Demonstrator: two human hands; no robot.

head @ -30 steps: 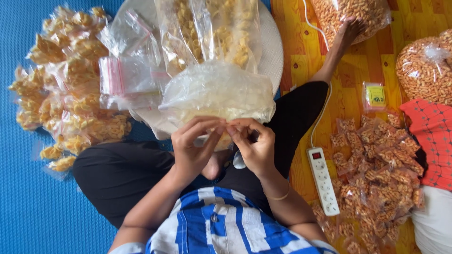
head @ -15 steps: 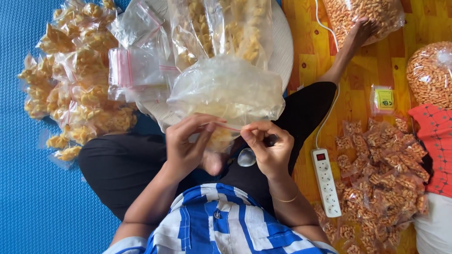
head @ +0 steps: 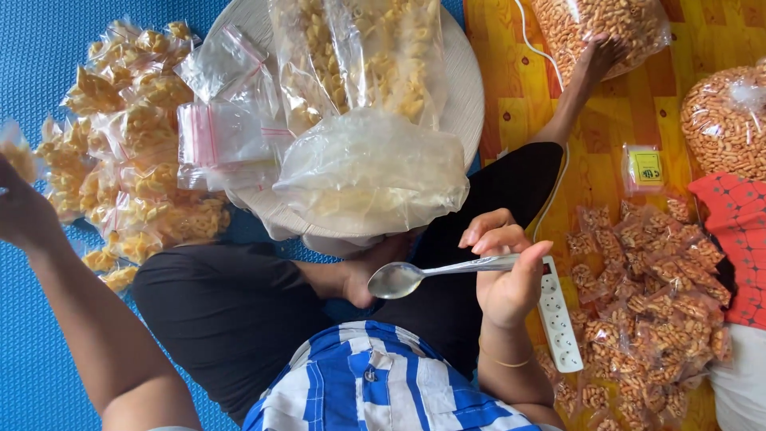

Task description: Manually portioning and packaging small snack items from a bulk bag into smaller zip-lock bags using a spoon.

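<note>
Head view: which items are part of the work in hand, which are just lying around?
In use:
- right hand holding spoon
- left hand holding small filled packet
- pile of filled yellow snack packets
- empty zip bags
- big open snack bag on round tray

Lying about:
- power strip
- brown snack packets
- large brown snack sacks

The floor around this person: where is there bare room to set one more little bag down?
Bare blue mat lies at the lower left, below the pile of yellow snack bags. Bare orange floor shows between the outstretched leg and the big bag of brown snacks. The round tray is crowded, as is the heap of brown packets beside the power strip.
</note>
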